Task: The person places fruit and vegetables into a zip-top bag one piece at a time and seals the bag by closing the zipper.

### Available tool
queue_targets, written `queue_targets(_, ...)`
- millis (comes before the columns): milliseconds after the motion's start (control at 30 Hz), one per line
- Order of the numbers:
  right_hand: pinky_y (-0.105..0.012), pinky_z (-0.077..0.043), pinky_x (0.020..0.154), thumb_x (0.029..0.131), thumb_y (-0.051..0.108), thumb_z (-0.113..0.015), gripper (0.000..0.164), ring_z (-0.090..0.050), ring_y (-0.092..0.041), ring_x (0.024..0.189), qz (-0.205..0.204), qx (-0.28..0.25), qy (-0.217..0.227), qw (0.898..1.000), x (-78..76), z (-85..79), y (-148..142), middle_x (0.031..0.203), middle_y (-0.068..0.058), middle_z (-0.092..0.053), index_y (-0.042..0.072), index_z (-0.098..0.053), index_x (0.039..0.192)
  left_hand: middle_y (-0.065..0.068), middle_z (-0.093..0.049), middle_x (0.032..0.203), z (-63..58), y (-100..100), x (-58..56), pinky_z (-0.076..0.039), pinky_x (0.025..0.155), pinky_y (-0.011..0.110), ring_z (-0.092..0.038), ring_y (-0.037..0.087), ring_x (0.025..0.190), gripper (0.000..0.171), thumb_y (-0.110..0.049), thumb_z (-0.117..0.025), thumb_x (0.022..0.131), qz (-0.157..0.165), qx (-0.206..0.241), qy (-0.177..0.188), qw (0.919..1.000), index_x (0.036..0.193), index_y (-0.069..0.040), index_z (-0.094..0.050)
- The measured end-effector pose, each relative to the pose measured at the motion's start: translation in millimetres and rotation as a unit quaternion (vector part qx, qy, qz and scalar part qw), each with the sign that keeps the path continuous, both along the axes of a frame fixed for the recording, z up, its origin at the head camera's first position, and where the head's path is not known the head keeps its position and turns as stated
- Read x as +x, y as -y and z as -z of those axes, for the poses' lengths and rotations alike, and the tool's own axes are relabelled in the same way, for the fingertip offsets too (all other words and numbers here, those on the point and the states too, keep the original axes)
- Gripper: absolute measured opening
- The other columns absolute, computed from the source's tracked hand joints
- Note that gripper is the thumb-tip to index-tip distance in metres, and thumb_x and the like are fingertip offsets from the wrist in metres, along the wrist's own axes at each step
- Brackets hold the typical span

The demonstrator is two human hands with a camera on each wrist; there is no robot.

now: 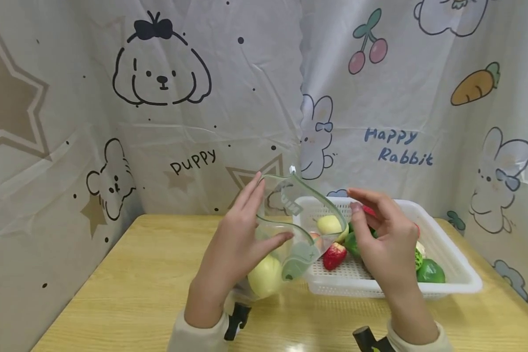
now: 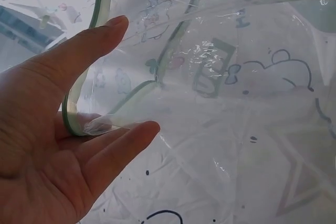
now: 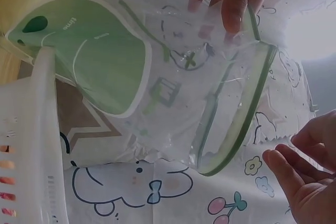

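Note:
My left hand (image 1: 242,230) holds a clear zip bag (image 1: 275,195) by its left side, thumb on the near face and fingers on the far one. The bag's green-edged mouth gapes, and a white slider (image 1: 292,169) sits on its far rim. Low in the bag is a pale yellow fruit (image 1: 265,276); a green printed patch (image 3: 110,56) marks the plastic. My right hand (image 1: 385,234) hovers right of the mouth, thumb near the loosely bent fingers, nothing between them. In the right wrist view, a gap separates my right hand (image 3: 310,166) from the bag's rim (image 3: 236,135).
A white plastic basket (image 1: 462,274) stands on the wooden table (image 1: 127,293) at the right, behind and under my right hand. It holds a strawberry (image 1: 334,256), a yellow fruit (image 1: 329,224), a green pepper-like piece (image 1: 431,272) and more produce. A printed curtain (image 1: 246,98) hangs behind.

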State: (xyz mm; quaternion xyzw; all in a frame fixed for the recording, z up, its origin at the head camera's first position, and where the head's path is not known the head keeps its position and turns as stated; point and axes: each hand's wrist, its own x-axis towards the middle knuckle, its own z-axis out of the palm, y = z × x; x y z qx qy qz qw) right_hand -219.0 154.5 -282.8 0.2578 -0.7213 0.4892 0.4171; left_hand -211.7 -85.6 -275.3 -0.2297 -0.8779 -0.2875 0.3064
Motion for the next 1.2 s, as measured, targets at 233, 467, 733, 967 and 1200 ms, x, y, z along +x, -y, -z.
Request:
queue_targets(233,-0.018,-0.054,0.091,0.091,-0.017,-0.060,0.027,-0.068,-0.011,0.110,0.013,0.004,0.000,1.000,-1.2,-2.0,-6.2,0.116,-0.017,-0.070,-0.009,-0.068,0.116,0.011,-0.032,0.164,-3.4,0.1,-0.5,-0.044,0.110,0.038,-0.043,0.030,0.143,0.098,-0.039,-0.088,0.079,-0.014,-0.003,0.005,0.9999,0.153,0.002,-0.040)
queue_targets(467,-0.017,-0.054,0.090,0.092,-0.014,-0.060,0.028,-0.066,-0.011,0.113,0.051,-0.011,-0.011,0.999,-1.4,-8.2,-23.3,0.116,-0.014,-0.070,-0.009,-0.068,0.118,0.012,-0.031,0.164,-3.0,2.9,0.2,-0.041,0.113,0.039,-0.041,0.030,0.145,0.098,-0.040,-0.088,0.079,-0.019,0.007,0.006,0.9998,0.153,0.002,-0.040)
queue_targets(733,-0.014,-0.051,0.093,0.102,0.010,-0.059,0.028,-0.064,-0.003,0.114,0.255,-0.060,0.043,0.964,2.4,-20.3,-77.9,0.122,0.003,-0.069,0.010,-0.068,0.129,0.013,-0.031,0.164,-4.5,5.8,-0.2,-0.040,0.114,0.040,-0.040,0.030,0.146,0.098,-0.040,-0.088,0.079,-0.015,0.007,0.003,0.9999,0.153,0.003,-0.039)
queue_targets(967,-0.033,-0.052,0.102,0.103,0.018,-0.057,0.041,-0.058,-0.027,0.128,0.312,0.031,0.181,0.932,-4.2,-11.6,-105.0,0.137,-0.017,-0.057,0.005,-0.057,0.142,0.012,-0.029,0.165,-3.8,4.8,-1.2,-0.040,0.114,0.040,-0.040,0.030,0.146,0.100,-0.041,-0.087,0.080,-0.016,0.003,0.008,0.9998,0.154,0.002,-0.038)
queue_targets(1200,-0.071,-0.049,0.082,0.099,0.026,-0.063,0.053,-0.049,-0.059,0.114,0.239,0.253,0.340,0.874,-24.1,12.4,-127.7,0.130,-0.041,-0.049,-0.010,-0.050,0.136,0.012,-0.028,0.165,-5.0,6.1,-0.8,-0.040,0.114,0.040,-0.039,0.031,0.146,0.100,-0.039,-0.088,0.080,-0.014,0.003,0.008,0.9999,0.155,0.002,-0.037)
